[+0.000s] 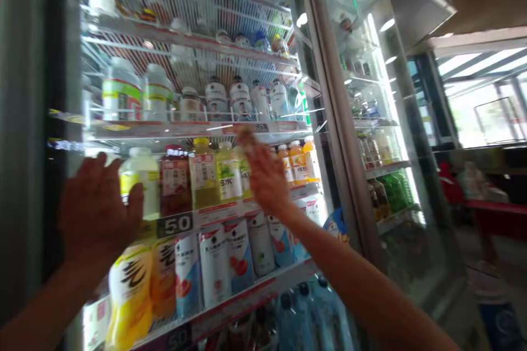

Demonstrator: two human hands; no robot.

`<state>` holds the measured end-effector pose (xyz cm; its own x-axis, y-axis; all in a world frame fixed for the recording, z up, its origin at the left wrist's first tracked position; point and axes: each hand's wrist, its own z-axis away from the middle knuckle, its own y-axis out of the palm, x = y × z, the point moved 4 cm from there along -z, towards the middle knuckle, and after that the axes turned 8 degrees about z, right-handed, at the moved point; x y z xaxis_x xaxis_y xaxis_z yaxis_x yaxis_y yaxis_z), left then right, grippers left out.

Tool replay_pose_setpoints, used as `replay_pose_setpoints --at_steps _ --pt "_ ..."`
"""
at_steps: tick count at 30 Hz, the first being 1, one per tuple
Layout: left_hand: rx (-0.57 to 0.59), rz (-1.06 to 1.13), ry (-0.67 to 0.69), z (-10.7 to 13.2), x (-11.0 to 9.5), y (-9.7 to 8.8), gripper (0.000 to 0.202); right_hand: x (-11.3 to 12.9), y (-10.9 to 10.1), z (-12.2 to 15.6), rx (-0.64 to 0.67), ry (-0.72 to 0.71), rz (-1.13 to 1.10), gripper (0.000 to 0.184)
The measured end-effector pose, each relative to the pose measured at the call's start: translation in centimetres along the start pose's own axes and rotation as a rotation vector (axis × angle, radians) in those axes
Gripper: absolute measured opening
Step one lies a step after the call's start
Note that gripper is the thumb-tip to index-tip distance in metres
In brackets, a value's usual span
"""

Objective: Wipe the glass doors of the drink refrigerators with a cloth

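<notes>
My left hand (101,211) is raised at the left with its fingers stretched out and its thumb apart, holding nothing. Behind it stands a pale drink bottle with a yellow label (144,181). My right hand (265,173) reaches in from the right with flat, outstretched fingers, also empty; its fingertips are smeared by motion. It covers part of a row of bottles, between a yellow-green bottle (228,173) and orange juice bottles (297,162). Both hands are in front of a lit drinks fridge (197,130). Whether either touches glass, I cannot tell.
Below are tall drink cartons (214,263) and a yellow bottle (132,290) leaning at the lower left. Blue water bottles (304,312) fill the bottom. A metal door frame (333,98) divides this section from another lit section (379,148). Farther right is a red table (498,207).
</notes>
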<state>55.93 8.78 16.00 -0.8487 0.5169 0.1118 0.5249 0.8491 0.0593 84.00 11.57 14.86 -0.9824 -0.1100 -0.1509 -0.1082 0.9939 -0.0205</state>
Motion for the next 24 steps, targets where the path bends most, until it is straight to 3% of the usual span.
replay_pose_setpoints --at_steps 2,3,4,6,8,10,11,12,13,16,17,18,20,22,23,24 --pt "-0.066 -0.057 0.063 -0.3 -0.2 0.2 0.054 -4.9 0.5 -1.1 -0.023 0.411 0.017 0.053" --pt "-0.087 -0.071 0.089 -0.4 -0.1 0.2 0.052 -5.8 0.8 -1.8 -0.024 0.529 0.026 0.054" --pt "-0.098 -0.072 0.107 -0.4 0.0 0.2 0.05 -5.1 1.0 -2.5 -0.016 0.558 0.031 0.056" --pt "-0.1 -0.055 0.122 -0.2 0.3 0.0 0.047 0.1 1.2 -3.4 0.017 0.35 0.017 0.059" --pt "-0.09 -0.027 0.11 0.4 0.6 -0.4 0.048 7.3 1.0 -2.9 0.042 -0.03 -0.063 0.06" --pt "-0.064 -0.021 0.091 1.6 1.0 -1.0 0.05 11.3 0.3 -1.3 0.036 -0.293 -0.123 0.055" --pt "-0.04 -0.034 0.079 2.3 1.3 -1.3 0.052 11.0 0.1 -0.8 0.027 -0.324 -0.126 0.053" --pt "-0.009 -0.055 0.07 3.1 1.6 -1.5 0.053 9.2 -0.1 -0.5 0.015 -0.279 -0.108 0.052" --pt "0.023 -0.077 0.062 3.8 1.9 -1.7 0.055 6.3 -0.1 -0.5 0.002 -0.148 -0.073 0.054" --pt "0.088 -0.126 0.052 5.4 2.6 -2.2 0.059 -3.5 0.3 -0.6 -0.064 0.461 0.028 0.056" --pt "0.093 -0.136 0.056 5.7 2.7 -2.2 0.06 -4.7 0.6 -0.6 -0.071 0.567 0.034 0.056" --pt "0.093 -0.144 0.058 5.8 2.7 -2.3 0.061 -4.5 0.8 -0.6 -0.072 0.58 0.026 0.056" --pt "0.093 -0.148 0.058 5.7 2.6 -2.2 0.061 -0.5 0.8 -0.5 -0.06 0.347 -0.018 0.055" --pt "0.094 -0.139 0.054 5.5 2.5 -2.1 0.06 4.7 0.5 0.2 -0.02 -0.059 -0.064 0.057" --pt "0.094 -0.131 0.047 5.4 2.5 -2.1 0.06 6.3 0.3 0.8 0.007 -0.225 -0.079 0.056" --pt "0.093 -0.122 0.039 5.4 2.5 -2.1 0.06 6.5 0.2 1.2 0.025 -0.287 -0.081 0.055"
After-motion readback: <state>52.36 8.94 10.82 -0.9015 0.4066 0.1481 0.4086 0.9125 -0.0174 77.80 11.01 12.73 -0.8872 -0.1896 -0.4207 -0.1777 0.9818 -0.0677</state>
